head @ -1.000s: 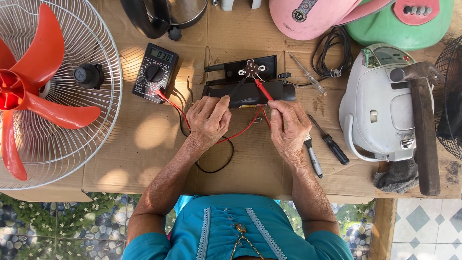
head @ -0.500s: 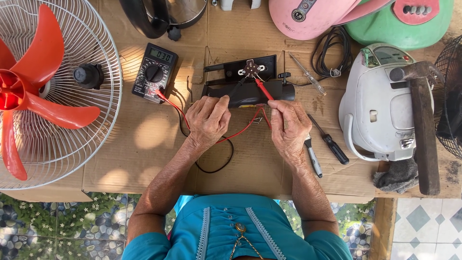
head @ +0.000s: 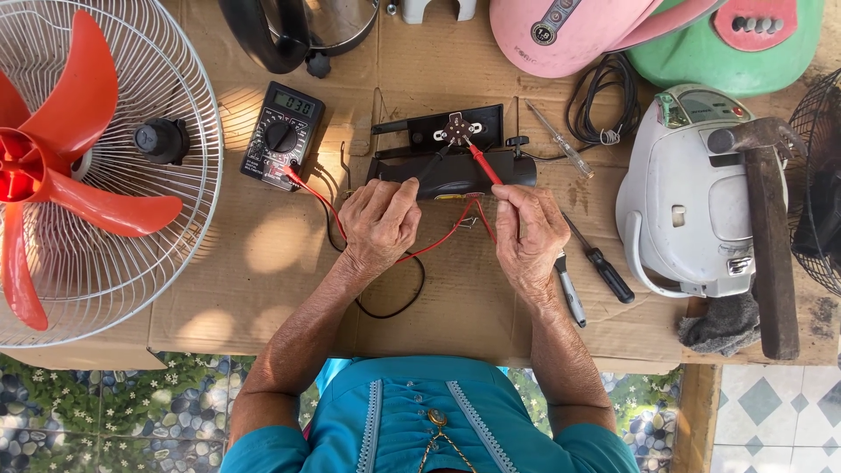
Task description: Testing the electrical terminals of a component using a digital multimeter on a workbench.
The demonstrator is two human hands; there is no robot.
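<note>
Head view: left hand [head: 378, 221] closed around black probe [head: 431, 166], right hand [head: 526, 229] pinched on red probe [head: 484, 164], both tips touching the rotary switch [head: 455, 130] on a black housing [head: 451, 171] mid-table [head: 263, 289]. Probes judged light, stiff, best gripped on insulated shafts; leads limp, apt to snag. Multimeter [head: 282, 136] just left; fan [head: 79, 166] further left. Screwdrivers [head: 600, 267] beside right hand; white appliance [head: 683, 201] and hammer [head: 766, 236] crowding the right side.
</note>
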